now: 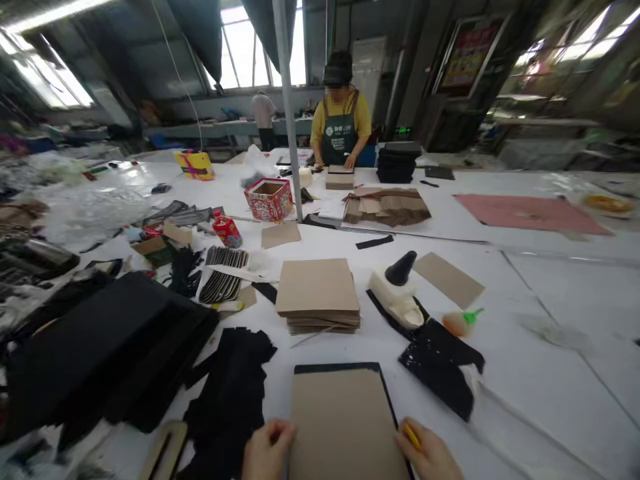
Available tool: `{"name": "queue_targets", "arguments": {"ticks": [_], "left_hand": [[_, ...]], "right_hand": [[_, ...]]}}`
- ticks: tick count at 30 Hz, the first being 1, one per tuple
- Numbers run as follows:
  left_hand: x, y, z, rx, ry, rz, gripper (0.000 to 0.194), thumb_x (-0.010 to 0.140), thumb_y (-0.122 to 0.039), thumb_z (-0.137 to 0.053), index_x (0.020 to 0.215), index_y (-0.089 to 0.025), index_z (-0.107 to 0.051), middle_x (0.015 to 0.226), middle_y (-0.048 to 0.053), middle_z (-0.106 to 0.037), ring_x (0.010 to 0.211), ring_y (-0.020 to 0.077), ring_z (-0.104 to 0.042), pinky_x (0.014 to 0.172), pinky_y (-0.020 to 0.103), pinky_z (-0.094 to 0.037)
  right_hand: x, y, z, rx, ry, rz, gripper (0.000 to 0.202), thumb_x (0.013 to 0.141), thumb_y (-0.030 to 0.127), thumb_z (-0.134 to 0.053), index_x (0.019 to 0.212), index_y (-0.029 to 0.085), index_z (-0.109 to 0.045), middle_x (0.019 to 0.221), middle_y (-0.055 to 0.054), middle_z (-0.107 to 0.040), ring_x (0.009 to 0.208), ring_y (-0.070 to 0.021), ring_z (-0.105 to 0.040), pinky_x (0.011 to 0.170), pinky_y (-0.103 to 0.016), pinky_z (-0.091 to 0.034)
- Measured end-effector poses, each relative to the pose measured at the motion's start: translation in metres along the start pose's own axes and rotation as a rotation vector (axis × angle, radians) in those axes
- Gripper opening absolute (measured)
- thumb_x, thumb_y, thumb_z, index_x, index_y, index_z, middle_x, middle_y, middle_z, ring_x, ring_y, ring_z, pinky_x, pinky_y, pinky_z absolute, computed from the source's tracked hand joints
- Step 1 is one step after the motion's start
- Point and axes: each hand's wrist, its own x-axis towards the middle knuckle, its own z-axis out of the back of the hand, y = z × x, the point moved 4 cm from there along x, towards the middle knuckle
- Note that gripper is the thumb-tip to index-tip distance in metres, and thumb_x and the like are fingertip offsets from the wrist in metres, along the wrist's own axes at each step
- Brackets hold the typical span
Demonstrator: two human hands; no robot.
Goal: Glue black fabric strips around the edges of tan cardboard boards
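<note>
A tan cardboard sheet lies right in front of me, with a black border showing along its top and right edges. My left hand is closed at the sheet's left edge, thumb and forefinger pinching there. On the opposite side my right hand grips a short yellow-orange stick-like tool, its fingers touching the black right border. Just beyond the sheet rises a stack of tan cardboard sheets. Black cut pieces lie in a heap beside my left hand.
Large black sheets are piled at left. To the right sit a cream-coloured holder with a black cone, a black cloth piece and an orange item with a green tip. A metal pole stands ahead; a co-worker works across the table.
</note>
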Motion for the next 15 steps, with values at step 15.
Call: {"name": "queue_targets", "arguments": {"ticks": [15], "left_hand": [[0.013, 0.004, -0.010, 0.029, -0.008, 0.056, 0.029, 0.080, -0.042, -0.051, 0.068, -0.020, -0.066, 0.066, 0.000, -0.068, 0.071, 0.0190, -0.061, 0.067, 0.027, -0.044]], "right_hand": [[0.013, -0.009, -0.003, -0.068, 0.015, -0.109, 0.040, 0.073, 0.062, -0.030, 0.062, 0.025, -0.040, 0.063, -0.004, -0.058, 0.066, -0.0226, -0.055, 0.063, -0.030, -0.038]]}}
